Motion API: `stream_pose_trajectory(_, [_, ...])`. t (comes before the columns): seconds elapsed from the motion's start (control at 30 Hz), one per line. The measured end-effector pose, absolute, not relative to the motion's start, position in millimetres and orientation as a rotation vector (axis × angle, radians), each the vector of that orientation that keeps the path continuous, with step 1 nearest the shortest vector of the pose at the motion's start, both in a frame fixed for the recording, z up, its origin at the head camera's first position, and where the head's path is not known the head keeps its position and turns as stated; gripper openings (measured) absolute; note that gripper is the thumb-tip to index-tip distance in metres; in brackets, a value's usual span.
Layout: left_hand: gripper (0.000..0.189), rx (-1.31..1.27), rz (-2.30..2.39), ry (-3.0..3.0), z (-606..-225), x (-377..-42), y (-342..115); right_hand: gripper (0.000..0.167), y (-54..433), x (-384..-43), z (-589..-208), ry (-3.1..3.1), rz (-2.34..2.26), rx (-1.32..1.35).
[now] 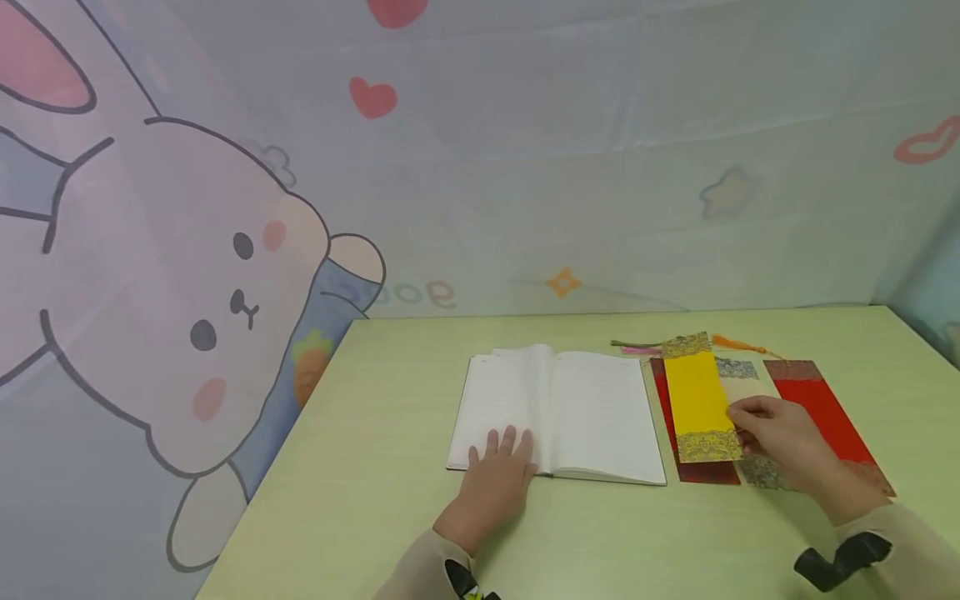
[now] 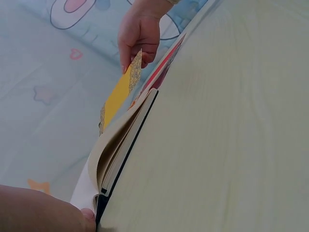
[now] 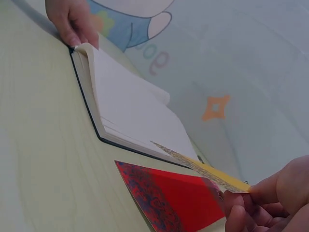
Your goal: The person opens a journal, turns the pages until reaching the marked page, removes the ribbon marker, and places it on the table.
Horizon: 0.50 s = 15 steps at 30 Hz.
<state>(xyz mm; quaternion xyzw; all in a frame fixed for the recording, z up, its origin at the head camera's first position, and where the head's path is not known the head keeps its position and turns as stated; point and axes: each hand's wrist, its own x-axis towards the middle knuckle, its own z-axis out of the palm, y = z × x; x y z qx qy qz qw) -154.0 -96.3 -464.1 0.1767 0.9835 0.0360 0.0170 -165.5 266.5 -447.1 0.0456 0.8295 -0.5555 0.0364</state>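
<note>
An open notebook (image 1: pixel 600 408) with white pages lies on the table. My left hand (image 1: pixel 497 482) rests on the lower part of its left page, fingers spread. Between thumb and fingers my right hand (image 1: pixel 783 437) pinches a yellow bookmark (image 1: pixel 697 392) with patterned gold ends by its right edge. The bookmark is raised off the table and tilted, as the right wrist view shows. Under it lies a red bookmark (image 3: pixel 178 193), partly covered. A pale bookmark (image 1: pixel 750 385) with grey patterned ends is partly behind the right hand.
Another red bookmark (image 1: pixel 813 408) lies at the right of the table (image 1: pixel 360 442). An orange tassel (image 1: pixel 738 344) and a dark green tassel (image 1: pixel 633 343) stretch out behind the bookmarks. A printed curtain (image 1: pixel 525 167) hangs along the table's far edge.
</note>
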Motion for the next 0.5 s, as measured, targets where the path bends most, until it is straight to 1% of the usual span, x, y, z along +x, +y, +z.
stream_pose_trajectory(0.3, [0.048, 0.541, 0.133, 3.05, -462, -153, -95, 0.054, 294, -161, -446, 2.621, -1.658, 0.135])
stream_pose_trajectory(0.5, [0.048, 0.539, 0.141, 3.053, -462, -152, -96, 0.056, 311, -160, -445, 2.721, -1.522, 0.107])
